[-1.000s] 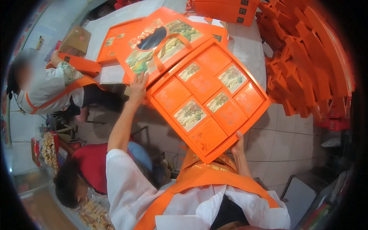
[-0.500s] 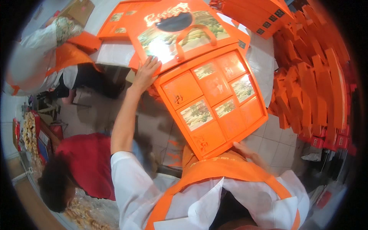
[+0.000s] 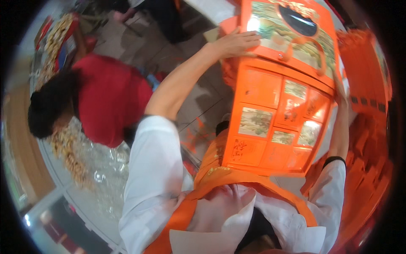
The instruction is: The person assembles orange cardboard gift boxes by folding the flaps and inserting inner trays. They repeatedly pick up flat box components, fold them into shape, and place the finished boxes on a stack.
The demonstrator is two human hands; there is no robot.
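An orange gift box (image 3: 277, 112) stands tilted in front of my apron, its inner tray showing several small orange boxes and landscape picture panels. Its lid (image 3: 311, 40) is folded back on the far side and carries a landscape print, a dark oval window and an orange ribbon handle (image 3: 323, 55). My left hand (image 3: 237, 44) grips the lid's left edge, fingers stretched over the printed face. At the right side, near the fold between lid and tray, my right hand (image 3: 341, 89) holds the box edge; its fingers are partly hidden.
Orange cartons (image 3: 366, 70) and stacked orange pieces (image 3: 355, 156) crowd the right side. A person in a red top (image 3: 110, 97) bends at the left beside a table with clear plastic bags (image 3: 103, 169) and brownish pieces. Part of a white table (image 3: 211, 10) lies at the far side.
The view has swung right. My right hand has come up from the box's near edge to its right side. My left hand stays on the lid's left edge.
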